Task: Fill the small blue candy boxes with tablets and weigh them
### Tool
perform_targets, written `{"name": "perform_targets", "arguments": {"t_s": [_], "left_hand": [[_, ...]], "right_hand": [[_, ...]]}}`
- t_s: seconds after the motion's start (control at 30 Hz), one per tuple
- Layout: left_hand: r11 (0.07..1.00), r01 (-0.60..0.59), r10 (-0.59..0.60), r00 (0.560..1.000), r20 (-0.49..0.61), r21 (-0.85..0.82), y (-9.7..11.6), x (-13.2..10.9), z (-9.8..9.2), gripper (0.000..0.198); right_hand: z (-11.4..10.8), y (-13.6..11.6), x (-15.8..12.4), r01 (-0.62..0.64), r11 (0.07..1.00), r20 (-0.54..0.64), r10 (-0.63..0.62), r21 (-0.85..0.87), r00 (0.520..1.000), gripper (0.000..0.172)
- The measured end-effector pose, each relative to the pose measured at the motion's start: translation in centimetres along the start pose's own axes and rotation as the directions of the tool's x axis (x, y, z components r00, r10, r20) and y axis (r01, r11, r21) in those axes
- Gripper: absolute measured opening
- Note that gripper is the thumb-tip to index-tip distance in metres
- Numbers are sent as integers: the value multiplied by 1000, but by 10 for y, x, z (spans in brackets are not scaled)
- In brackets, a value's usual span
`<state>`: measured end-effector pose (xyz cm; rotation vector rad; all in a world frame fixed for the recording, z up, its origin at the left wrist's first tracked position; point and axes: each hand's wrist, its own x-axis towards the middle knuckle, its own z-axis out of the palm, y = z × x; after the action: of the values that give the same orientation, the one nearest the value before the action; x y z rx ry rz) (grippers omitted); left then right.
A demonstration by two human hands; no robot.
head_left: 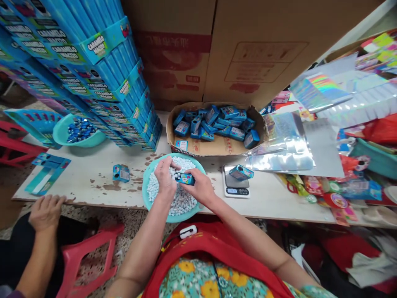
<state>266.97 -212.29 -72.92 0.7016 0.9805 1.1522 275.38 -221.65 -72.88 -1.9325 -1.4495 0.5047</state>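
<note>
Over a turquoise bowl (148,208) of small white candies (186,203), my right hand (201,187) grips a small blue candy box (187,179) lying on its side. The box's open end points left, toward my left hand (166,176). That hand is cupped with curled fingers at the box's mouth, and a few white candies show there. How many candies it holds is hidden by the fingers. To the right, another blue box (241,172) rests tilted on a small digital scale (237,191).
A cut-down cardboard box (217,148) of blue boxes stands behind the bowl. Stacked display cartons (120,82) rise at left, near a bowl (82,142) of blue wrapped pieces. One blue box (120,173) stands alone. Another person's hand (46,211) rests at the table's left edge.
</note>
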Motion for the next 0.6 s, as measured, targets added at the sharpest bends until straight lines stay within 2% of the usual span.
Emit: {"name": "perform_targets", "arguments": {"t_s": [0.17, 0.43, 0.6], "left_hand": [[998, -49, 48, 998, 31, 28, -5, 1, 4, 18], [996, 92, -90, 991, 101, -17, 0, 0, 6, 13], [1000, 26, -26, 985, 172, 6, -4, -5, 6, 13]], "right_hand": [[1, 8, 2, -2, 1000, 10, 2, 30, 1000, 34], [2, 9, 0, -52, 997, -30, 54, 63, 998, 31], [0, 5, 0, -40, 998, -10, 40, 44, 999, 31]]}}
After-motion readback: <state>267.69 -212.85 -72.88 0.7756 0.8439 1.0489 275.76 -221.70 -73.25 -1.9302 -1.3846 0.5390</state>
